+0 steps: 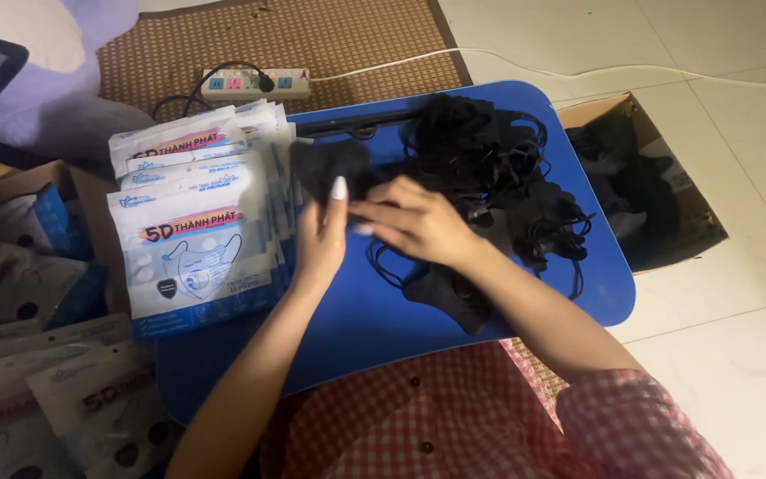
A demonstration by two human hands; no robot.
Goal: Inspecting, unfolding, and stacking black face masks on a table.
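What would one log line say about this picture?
left hand: holding black fabric face mask | right hand: touching it | blue plastic lap table: mask pile, white packets

A tray (383, 328) lies before the person, over their lap. On its left edge sits a stack of packets (192, 213); on its right half lies a heap of masks (489, 168). Between them, above the tray, the left hand (323, 235) and right hand (414, 222) meet on 1 mask (334, 164). Another mask (449, 297) lies under the right wrist. Behind the tray, a power strip (254, 83) lies on a mat (312, 35). Right of the tray stands a box (693, 222) with masks in it. Left of the tray lie more packets (37, 390).
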